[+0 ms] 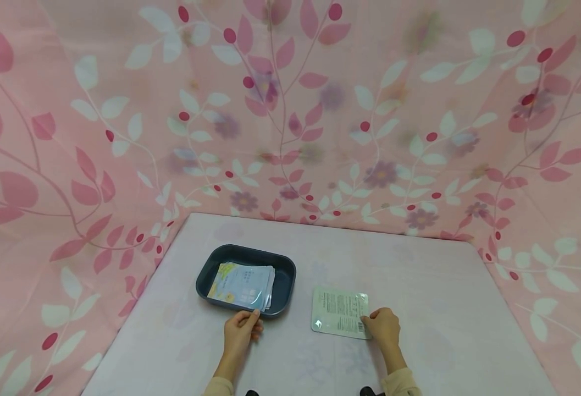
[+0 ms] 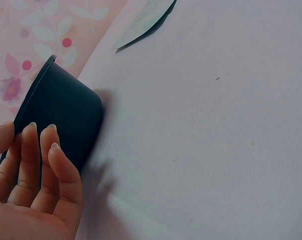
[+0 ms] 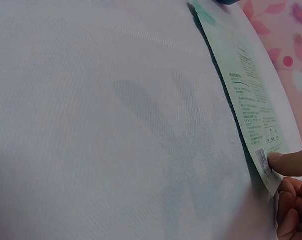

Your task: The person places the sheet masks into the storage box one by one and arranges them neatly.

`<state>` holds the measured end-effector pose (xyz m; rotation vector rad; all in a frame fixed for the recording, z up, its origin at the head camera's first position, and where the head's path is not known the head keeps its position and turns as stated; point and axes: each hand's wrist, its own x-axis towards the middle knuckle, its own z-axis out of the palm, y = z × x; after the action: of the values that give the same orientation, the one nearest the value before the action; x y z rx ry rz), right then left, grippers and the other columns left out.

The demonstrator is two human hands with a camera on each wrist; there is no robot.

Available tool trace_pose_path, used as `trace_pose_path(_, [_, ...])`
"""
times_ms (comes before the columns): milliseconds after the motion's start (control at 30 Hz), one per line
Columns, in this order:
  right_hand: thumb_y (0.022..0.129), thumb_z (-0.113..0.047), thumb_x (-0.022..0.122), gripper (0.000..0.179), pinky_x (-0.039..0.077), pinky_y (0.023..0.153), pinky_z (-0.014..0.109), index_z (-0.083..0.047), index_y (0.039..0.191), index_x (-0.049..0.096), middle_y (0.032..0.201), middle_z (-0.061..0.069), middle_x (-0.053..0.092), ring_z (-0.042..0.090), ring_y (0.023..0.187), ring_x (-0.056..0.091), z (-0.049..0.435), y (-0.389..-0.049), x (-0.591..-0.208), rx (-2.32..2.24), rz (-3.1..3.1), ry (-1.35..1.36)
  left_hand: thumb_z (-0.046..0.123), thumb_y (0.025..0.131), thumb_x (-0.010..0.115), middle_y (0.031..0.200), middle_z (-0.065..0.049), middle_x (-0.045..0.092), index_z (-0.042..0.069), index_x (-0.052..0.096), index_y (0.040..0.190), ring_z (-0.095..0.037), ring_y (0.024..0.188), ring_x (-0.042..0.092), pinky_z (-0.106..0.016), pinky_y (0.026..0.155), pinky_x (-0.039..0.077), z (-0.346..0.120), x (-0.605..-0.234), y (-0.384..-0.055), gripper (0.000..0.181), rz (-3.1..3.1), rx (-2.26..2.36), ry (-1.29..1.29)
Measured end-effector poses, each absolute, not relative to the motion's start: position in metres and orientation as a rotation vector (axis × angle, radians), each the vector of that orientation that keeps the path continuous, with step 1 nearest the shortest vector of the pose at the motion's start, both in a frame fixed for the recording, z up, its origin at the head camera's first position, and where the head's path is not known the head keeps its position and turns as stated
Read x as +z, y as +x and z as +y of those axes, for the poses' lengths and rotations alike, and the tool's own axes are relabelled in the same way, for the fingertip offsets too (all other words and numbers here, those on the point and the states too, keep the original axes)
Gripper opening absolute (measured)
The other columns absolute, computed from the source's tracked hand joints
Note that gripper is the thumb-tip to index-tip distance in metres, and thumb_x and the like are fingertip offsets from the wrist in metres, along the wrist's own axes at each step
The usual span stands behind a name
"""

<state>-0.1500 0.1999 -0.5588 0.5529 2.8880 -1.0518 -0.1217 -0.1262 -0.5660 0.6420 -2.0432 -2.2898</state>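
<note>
A dark blue plastic tray (image 1: 286, 280) with rounded corners stands left of centre on the table. Inside it lie several blue-and-white sheet mask packets (image 1: 243, 285) in a loose stack. My left hand (image 1: 241, 330) pinches the tray's near rim, thumb on top; in the left wrist view its fingers (image 2: 50, 165) lie against the outer wall. Right of the tray, a pale green sheet mask packet (image 1: 338, 311) lies with its printed text and barcode up. At its near right corner, my right hand (image 1: 383, 326) pinches it, the thumb (image 3: 291, 163) over the barcode and the other fingers curled at the edge.
A white patterned cloth covers the table (image 1: 448, 308). Pink floral fabric (image 1: 290, 110) hangs behind it and down both sides. Two small black objects (image 1: 366, 391) show at the bottom edge of the head view, between the forearms.
</note>
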Motion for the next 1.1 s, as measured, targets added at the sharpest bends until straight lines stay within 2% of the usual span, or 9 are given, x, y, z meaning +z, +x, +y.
trace_pose_path(267, [0.077,-0.008,0.074,0.023,0.05,0.055,0.034,0.011,0.082,0.062,0.076,0.019,0.064,0.028,0.068,0.059,0.205,-0.151,-0.561,-1.135,2.812,0.569,0.016,0.09,0.065,0.069,-0.007,0.066,-0.004,0.06,0.081,-0.011,0.055,0.06,-0.023,0.047,0.049,-0.126,-0.565,-0.122,0.023,-2.052,-2.285,0.665])
trace_pose_path(500, [0.082,-0.012,0.069,0.036,0.051,0.078,0.047,0.019,0.098,0.061,0.099,0.033,0.061,0.044,0.096,0.058,0.211,-0.152,-0.548,-1.302,2.668,0.477,0.016,0.09,0.064,0.07,-0.007,0.066,-0.004,0.06,0.081,-0.011,0.055,0.06,-0.024,0.047,0.049,-0.126,-0.565,-0.122,0.023,-2.062,-2.277,0.668])
trace_pose_path(567, [0.082,-0.012,0.069,0.036,0.051,0.073,0.044,0.019,0.099,0.061,0.093,0.029,0.062,0.04,0.089,0.058,0.212,-0.152,-0.542,-1.375,2.632,0.448,0.016,0.09,0.064,0.07,-0.007,0.066,-0.004,0.06,0.081,-0.011,0.055,0.06,-0.024,0.047,0.05,-0.126,-0.565,-0.122,0.022,-2.064,-2.273,0.672])
trace_pose_path(633, [0.082,-0.011,0.069,0.034,0.049,0.065,0.036,0.018,0.098,0.062,0.083,0.021,0.062,0.031,0.078,0.057,0.212,-0.153,-0.536,-1.455,2.585,0.436,0.016,0.09,0.064,0.07,-0.008,0.067,-0.004,0.06,0.081,-0.011,0.055,0.061,-0.024,0.048,0.05,-0.126,-0.565,-0.122,0.022,-2.064,-2.271,0.674])
trace_pose_path(733, [0.084,-0.011,0.068,0.027,0.039,0.055,0.027,0.014,0.095,0.065,0.068,0.005,0.054,0.018,0.065,0.048,0.212,-0.154,-0.53,-1.534,2.526,0.416,0.016,0.09,0.065,0.071,-0.008,0.067,-0.004,0.059,0.082,-0.011,0.055,0.061,-0.024,0.048,0.05,-0.126,-0.565,-0.122,0.023,-2.061,-2.274,0.673])
trace_pose_path(800, [0.085,-0.011,0.068,0.023,0.036,0.053,0.025,0.011,0.093,0.067,0.063,0.001,0.05,0.015,0.062,0.045,0.211,-0.155,-0.527,-1.566,2.507,0.396,0.017,0.09,0.065,0.071,-0.009,0.067,-0.004,0.059,0.082,-0.011,0.056,0.061,-0.024,0.048,0.05,-0.126,-0.566,-0.122,0.023,-2.059,-2.278,0.672])
trace_pose_path(900, [0.086,-0.009,0.067,0.018,0.036,0.054,0.024,0.008,0.09,0.068,0.061,0.0,0.048,0.014,0.061,0.043,0.209,-0.156,-0.521,-1.616,2.485,0.348,0.016,0.09,0.065,0.071,-0.009,0.067,-0.004,0.059,0.082,-0.011,0.055,0.06,-0.024,0.048,0.05,-0.126,-0.566,-0.122,0.022,-2.05,-2.286,0.669])
trace_pose_path(967, [0.086,-0.008,0.067,0.018,0.039,0.056,0.024,0.009,0.091,0.068,0.064,0.001,0.049,0.014,0.063,0.045,0.208,-0.157,-0.518,-1.665,2.463,0.311,0.016,0.09,0.065,0.071,-0.009,0.067,-0.004,0.059,0.082,-0.012,0.055,0.06,-0.024,0.048,0.049,-0.126,-0.566,-0.122,0.022,-2.048,-2.289,0.667])
trace_pose_path(1100, [0.087,-0.008,0.066,0.023,0.048,0.064,0.025,0.012,0.097,0.066,0.076,0.006,0.06,0.014,0.069,0.053,0.206,-0.158,-0.512,-1.788,2.379,0.187,0.015,0.09,0.064,0.072,-0.01,0.067,-0.005,0.059,0.082,-0.012,0.056,0.06,-0.024,0.048,0.05,-0.126,-0.566,-0.122,0.022,-2.051,-2.285,0.655])
